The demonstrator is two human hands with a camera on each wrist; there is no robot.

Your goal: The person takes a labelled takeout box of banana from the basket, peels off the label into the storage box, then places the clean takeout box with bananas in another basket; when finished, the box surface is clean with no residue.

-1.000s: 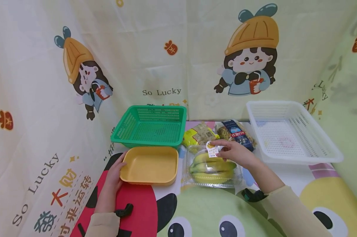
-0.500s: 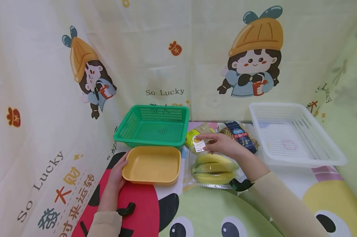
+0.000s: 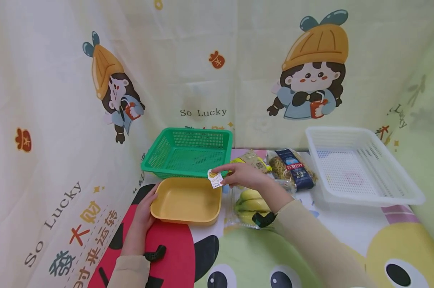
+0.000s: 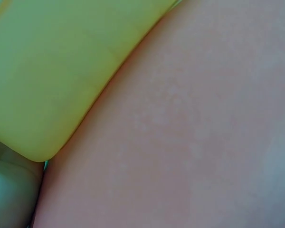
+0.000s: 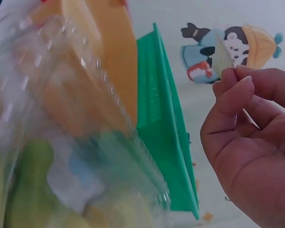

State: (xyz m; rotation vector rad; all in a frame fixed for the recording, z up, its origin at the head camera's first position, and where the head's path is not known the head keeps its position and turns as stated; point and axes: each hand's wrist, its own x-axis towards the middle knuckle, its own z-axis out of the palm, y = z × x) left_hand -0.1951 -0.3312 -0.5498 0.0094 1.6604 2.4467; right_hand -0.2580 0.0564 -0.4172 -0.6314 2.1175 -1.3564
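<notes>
My left hand (image 3: pixel 145 208) holds the left side of a yellow-orange plastic basin (image 3: pixel 188 200), thumb at the rim. In the left wrist view the basin wall (image 4: pixel 52 71) fills the upper left, and a bit of the hand shows below it. Between thumb and fingertips my right hand (image 3: pixel 243 176) pinches a small white label (image 3: pixel 215 179) with a banana picture, over the basin's right back corner. Beneath that forearm lies a clear plastic clamshell box of bananas (image 3: pixel 252 204), partly hidden by the wrist and sleeve. The right wrist view shows the label (image 5: pixel 223 57) edge-on.
A green basket (image 3: pixel 188 154) stands right behind the basin. To its right lie a yellow bag (image 3: pixel 254 160) and a pasta bag (image 3: pixel 292 168) with a dark blue band. A white basket (image 3: pixel 361 168) stands at the back right. Printed curtains (image 3: pixel 253 72) enclose the table.
My right hand has carried the label leftward from above the banana box to the basin's right back corner. My left hand keeps its hold on the basin. The view has shifted slightly.
</notes>
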